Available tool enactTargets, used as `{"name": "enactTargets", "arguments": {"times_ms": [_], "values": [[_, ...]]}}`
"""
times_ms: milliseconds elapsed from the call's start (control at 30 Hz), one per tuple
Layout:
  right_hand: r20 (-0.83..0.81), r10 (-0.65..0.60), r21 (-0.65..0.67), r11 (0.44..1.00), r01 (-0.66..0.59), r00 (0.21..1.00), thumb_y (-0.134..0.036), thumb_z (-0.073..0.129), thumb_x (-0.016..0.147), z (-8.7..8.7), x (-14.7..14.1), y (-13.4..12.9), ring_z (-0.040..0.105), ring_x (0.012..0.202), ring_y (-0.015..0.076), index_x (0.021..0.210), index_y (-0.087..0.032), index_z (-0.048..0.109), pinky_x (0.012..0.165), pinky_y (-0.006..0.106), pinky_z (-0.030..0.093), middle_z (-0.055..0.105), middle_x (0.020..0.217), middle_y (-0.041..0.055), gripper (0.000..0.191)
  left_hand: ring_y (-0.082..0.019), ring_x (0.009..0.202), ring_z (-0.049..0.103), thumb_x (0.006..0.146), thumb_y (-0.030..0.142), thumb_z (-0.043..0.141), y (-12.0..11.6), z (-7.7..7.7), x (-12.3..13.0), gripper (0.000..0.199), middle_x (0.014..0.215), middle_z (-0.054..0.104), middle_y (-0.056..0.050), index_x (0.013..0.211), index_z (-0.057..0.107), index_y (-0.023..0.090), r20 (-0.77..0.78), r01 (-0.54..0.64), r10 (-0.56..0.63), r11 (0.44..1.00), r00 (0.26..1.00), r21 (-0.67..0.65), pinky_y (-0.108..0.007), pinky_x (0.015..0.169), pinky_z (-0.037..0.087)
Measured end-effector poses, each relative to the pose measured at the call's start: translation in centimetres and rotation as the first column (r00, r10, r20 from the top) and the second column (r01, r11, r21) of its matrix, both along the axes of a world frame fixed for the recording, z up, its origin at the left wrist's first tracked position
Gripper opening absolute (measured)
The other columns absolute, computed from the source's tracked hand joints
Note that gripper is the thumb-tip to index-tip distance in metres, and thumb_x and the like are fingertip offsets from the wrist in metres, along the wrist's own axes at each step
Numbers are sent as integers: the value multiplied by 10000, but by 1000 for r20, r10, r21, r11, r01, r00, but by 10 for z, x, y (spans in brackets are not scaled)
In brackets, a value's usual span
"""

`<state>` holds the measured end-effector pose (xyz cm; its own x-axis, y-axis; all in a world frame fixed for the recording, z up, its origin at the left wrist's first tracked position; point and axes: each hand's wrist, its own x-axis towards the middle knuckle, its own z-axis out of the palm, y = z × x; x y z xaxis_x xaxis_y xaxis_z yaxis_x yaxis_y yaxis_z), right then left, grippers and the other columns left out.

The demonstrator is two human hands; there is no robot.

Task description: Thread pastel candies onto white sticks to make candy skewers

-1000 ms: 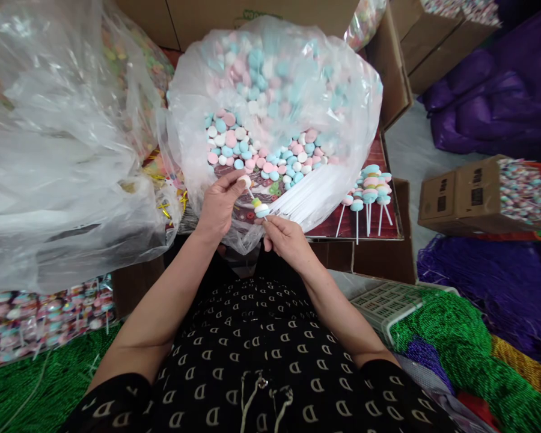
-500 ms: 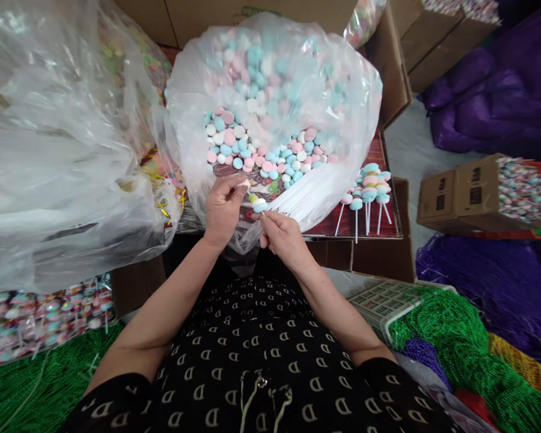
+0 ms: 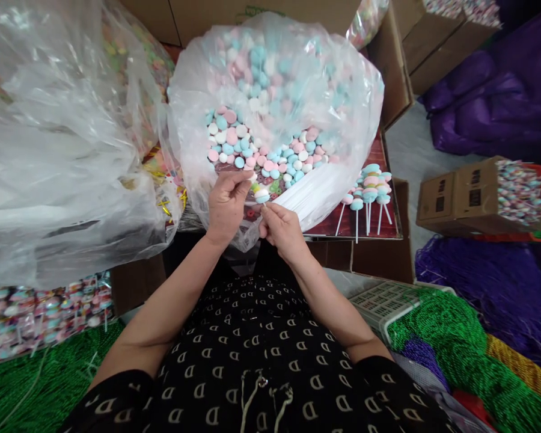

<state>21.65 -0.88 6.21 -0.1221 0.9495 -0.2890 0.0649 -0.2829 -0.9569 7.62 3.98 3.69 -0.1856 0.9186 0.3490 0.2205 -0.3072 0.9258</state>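
My right hand (image 3: 282, 230) is closed on the thin white stick of a candy lollipop (image 3: 262, 196). Stacked on that stick are a blue-and-white piece and a yellow-green one above it. At the top of the stick, my left hand (image 3: 228, 204) pinches a small pale candy piece (image 3: 252, 177), partly covered by the fingers. Just beyond both hands lie loose pink, blue and white candies (image 3: 265, 157) in the mouth of a large clear plastic bag (image 3: 184, 129). A bundle of white sticks (image 3: 313, 191) rests beside my right hand.
Several stacked candy lollipops (image 3: 370, 185) lie on the red table (image 3: 324, 228) at the right, sticks over its edge. Another big plastic bag (image 3: 67, 180) fills the left. Cartons (image 3: 460, 195), a pale plastic crate (image 3: 381, 304) and green cord bundles (image 3: 446, 331) stand at the right.
Both hands have shifted slightly up the picture with the lollipop. My left fingers have come in over the top of the stick, and the lollipop stands more upright.
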Motion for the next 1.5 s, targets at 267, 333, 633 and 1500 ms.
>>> {"name": "enactTargets", "arguments": {"times_ms": [267, 333, 633, 1500], "values": [[35, 95, 55, 994, -97, 995, -575, 560, 992, 2, -4, -5, 454, 502, 111, 1032, -188, 754, 517, 238, 349, 512, 520, -67, 435, -162, 825, 729, 1000, 622, 642, 9, 27, 8, 404, 867, 708, -19, 1137, 745, 256, 675, 214, 13, 944, 738, -252, -298, 762, 624], [42, 102, 70, 992, -104, 994, -547, 553, 996, 1, -5, -7, 467, 513, 115, 1032, -187, 750, 533, 241, 359, 508, 519, -69, 412, -158, 779, 731, 975, 630, 677, 10, 33, 11, 426, 774, 687, -13, 1023, 740, 211, 728, 276, 66, 899, 682, -341, -274, 703, 614], [83, 72, 117, 990, -82, 994, -396, 485, 1024, 4, -6, -9, 489, 525, 125, 939, -208, 697, 594, 258, 409, 505, 518, -68, 296, -162, 753, 754, 884, 599, 791, -5, 44, 25, 398, 747, 709, 6, 923, 641, 232, 720, 284, 120, 865, 684, -413, -196, 486, 474], [-46, 68, 30, 997, -67, 997, -721, 596, 951, -3, -1, -1, 392, 448, 89, 994, -218, 675, 467, 238, 319, 526, 560, -79, 511, -189, 850, 741, 1006, 729, 507, -1, 12, 20, 526, 871, 723, -47, 1086, 686, 241, 501, 252, -54, 907, 864, -338, -311, 774, 608]]}}
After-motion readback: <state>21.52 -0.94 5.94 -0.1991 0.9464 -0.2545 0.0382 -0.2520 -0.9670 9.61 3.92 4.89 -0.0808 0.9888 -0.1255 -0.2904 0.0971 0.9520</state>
